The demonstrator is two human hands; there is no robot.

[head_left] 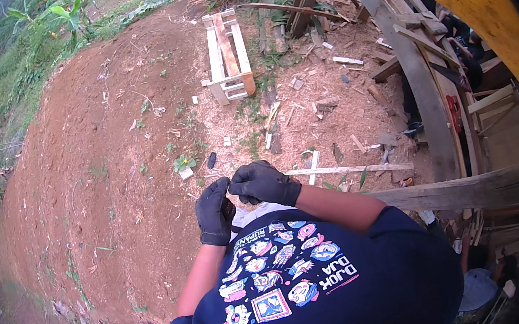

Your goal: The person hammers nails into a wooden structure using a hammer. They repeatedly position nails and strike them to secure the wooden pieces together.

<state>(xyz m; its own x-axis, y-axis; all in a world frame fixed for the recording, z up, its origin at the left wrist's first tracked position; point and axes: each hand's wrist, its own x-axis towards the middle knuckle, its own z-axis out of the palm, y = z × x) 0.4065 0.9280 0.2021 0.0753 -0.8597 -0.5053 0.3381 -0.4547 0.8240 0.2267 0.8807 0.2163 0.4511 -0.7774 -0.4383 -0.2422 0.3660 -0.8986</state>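
My left hand (214, 213) and my right hand (263, 183), both in dark work gloves, are close together in front of my waist. The fingers of each are curled and pressed together, and the fingertips nearly meet. Whatever they pinch, if anything, is too small or hidden to make out. Just beyond the gloves, a small dark object (212, 160) lies on the sawdust, with a pale wood offcut (186, 173) to its left.
A long slatted wooden frame (215, 57) lies ahead, with a loose plank in it. Wood strips (351, 169) and scraps litter the sawdust to the right. A timber structure (419, 64) stands at right, with people behind it. Bare soil (100, 181) slopes left.
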